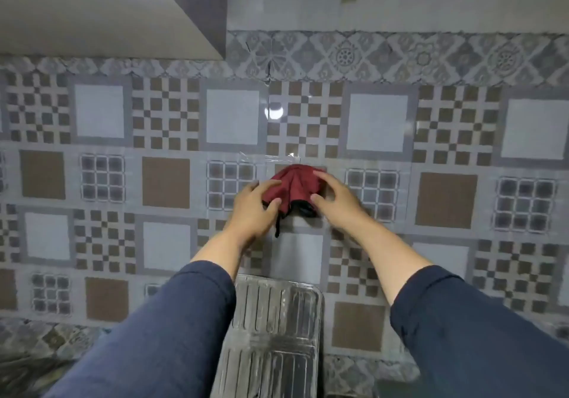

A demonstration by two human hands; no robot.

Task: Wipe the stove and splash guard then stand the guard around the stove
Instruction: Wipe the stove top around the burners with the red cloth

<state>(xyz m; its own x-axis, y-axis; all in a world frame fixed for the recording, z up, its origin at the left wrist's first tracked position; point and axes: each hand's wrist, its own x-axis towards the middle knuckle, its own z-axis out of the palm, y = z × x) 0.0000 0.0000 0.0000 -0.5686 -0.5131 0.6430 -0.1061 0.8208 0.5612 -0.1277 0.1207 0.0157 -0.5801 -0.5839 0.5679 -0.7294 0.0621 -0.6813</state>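
A dark red cloth (pixel 292 187) with a black edge hangs bunched against the patterned tile wall, just below a strip of clear tape (pixel 271 158). My left hand (pixel 254 210) grips the cloth's left side, thumb and fingers closed on the fabric. My right hand (pixel 334 200) rests over its right side, fingers spread on the cloth. Below my arms stands the silvery ribbed splash guard (pixel 277 320), folded, leaning toward the wall. The stove is out of view.
The patterned tile wall (pixel 446 200) fills the view. An overhead cabinet or hood underside (pixel 107 13) juts out at the upper left. A patterned countertop (pixel 46 345) shows at the lower left.
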